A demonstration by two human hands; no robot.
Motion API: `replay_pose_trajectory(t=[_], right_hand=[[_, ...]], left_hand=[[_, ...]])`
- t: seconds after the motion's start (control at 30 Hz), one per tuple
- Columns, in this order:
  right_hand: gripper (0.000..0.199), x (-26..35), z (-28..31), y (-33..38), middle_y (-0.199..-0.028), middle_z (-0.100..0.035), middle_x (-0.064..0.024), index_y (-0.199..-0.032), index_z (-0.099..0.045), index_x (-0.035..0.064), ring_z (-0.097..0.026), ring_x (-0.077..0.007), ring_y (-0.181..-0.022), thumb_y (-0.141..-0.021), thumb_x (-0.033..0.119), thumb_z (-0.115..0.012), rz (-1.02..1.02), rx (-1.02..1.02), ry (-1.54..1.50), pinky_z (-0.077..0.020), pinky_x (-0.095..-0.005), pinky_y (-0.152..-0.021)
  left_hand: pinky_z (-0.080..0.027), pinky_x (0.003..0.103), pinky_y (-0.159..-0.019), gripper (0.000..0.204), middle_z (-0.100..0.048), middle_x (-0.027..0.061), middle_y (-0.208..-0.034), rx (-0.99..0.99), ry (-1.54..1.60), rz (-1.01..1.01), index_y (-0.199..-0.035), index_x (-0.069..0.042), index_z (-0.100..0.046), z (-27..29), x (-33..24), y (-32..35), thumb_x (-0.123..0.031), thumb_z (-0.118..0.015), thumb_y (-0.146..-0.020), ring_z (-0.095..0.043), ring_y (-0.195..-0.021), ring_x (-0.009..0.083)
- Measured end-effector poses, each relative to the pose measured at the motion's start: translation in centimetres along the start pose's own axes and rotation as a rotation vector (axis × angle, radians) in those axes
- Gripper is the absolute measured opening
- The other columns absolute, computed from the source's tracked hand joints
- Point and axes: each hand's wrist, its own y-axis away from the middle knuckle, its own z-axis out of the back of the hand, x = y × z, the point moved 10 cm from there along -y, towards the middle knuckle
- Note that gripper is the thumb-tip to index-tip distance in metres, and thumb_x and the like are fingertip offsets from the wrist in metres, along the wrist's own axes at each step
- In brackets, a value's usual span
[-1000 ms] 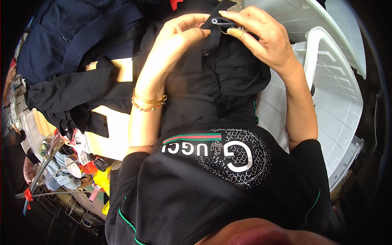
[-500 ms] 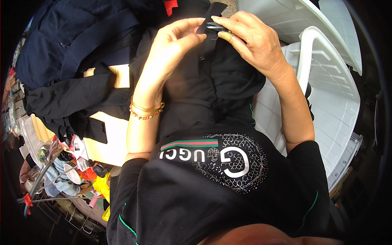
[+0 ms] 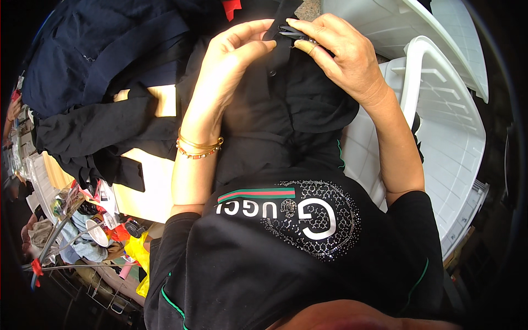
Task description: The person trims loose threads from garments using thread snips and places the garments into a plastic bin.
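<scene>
Here, black strip upright, both hands pinching.

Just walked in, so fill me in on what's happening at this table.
A person is working on a black garment held up in front of the chest. The left hand pinches a strip of the fabric near its top edge, while the right hand holds a small dark tool against that strip. More dark clothes lie piled on the table to the left, and white plastic chairs stand at the right.
</scene>
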Motion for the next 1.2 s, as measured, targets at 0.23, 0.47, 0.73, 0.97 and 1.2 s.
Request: replay_pose_trajectory(t=[0.23, 0.47, 0.73, 0.97, 1.2], right_hand=[[0.034, -0.1, 0.2, -0.1, -0.089, -0.063, -0.0057, -0.117, -0.07, 0.0121, -0.061, -0.0205, -0.075, -0.083, 0.013, -0.073, -0.008, -0.024, -0.068, -0.0517, -0.0318, -0.068], [0.032, 0.0, 0.1, 0.1, -0.09, -0.061, -0.0042, -0.115, -0.07, 0.0154, -0.064, -0.0212, -0.077, -0.084, 0.018, -0.072, 0.009, -0.037, 0.013, -0.0547, -0.0341, -0.067], [0.032, -0.2, -0.4, -0.1, -0.087, -0.06, -0.0055, -0.115, -0.07, 0.0144, -0.063, -0.0222, -0.076, -0.084, 0.017, -0.072, -0.029, -0.034, -0.051, -0.0536, -0.0346, -0.067], [0.029, -0.2, -0.4, 0.0, -0.081, -0.057, -0.0058, -0.114, -0.07, 0.0121, -0.061, -0.0228, -0.073, -0.085, 0.017, -0.071, -0.026, -0.072, -0.159, -0.0524, -0.0346, -0.066], [0.026, 0.3, 0.4, 0.1, -0.082, -0.057, -0.0053, -0.11, -0.072, 0.0126, -0.06, -0.0232, -0.075, -0.084, 0.017, -0.071, -0.001, -0.139, -0.086, -0.0511, -0.0346, -0.068]], left_hand=[[-0.047, 0.024, -0.094, 0.035, -0.071, 0.0076, -0.104, 0.001, 0.034, -0.008, -0.119, 0.002, -0.067, 0.0, 0.3, 0.0, -0.004, -0.067, -0.085, -0.064, -0.099, 0.0112], [-0.047, 0.024, -0.094, 0.035, -0.071, 0.0085, -0.104, 0.011, 0.035, 0.003, -0.119, 0.003, -0.067, -0.3, 0.2, 0.0, -0.004, -0.067, -0.084, -0.064, -0.1, 0.0118], [-0.048, 0.025, -0.094, 0.035, -0.071, 0.009, -0.104, -0.01, 0.074, 0.014, -0.118, 0.003, -0.067, 0.2, 0.5, 0.1, -0.004, -0.066, -0.084, -0.066, -0.098, 0.0124], [-0.052, 0.026, -0.092, 0.034, -0.071, 0.0123, -0.109, -0.02, 0.076, 0.019, -0.118, 0.005, -0.066, 0.1, 0.5, 0.1, 0.005, -0.059, -0.085, -0.069, -0.095, 0.0156], [-0.051, 0.026, -0.091, 0.037, -0.07, 0.0099, -0.11, 0.027, 0.047, 0.012, -0.124, 0.004, -0.062, -0.4, 0.5, 0.0, 0.001, -0.061, -0.087, -0.066, -0.099, 0.0149]])
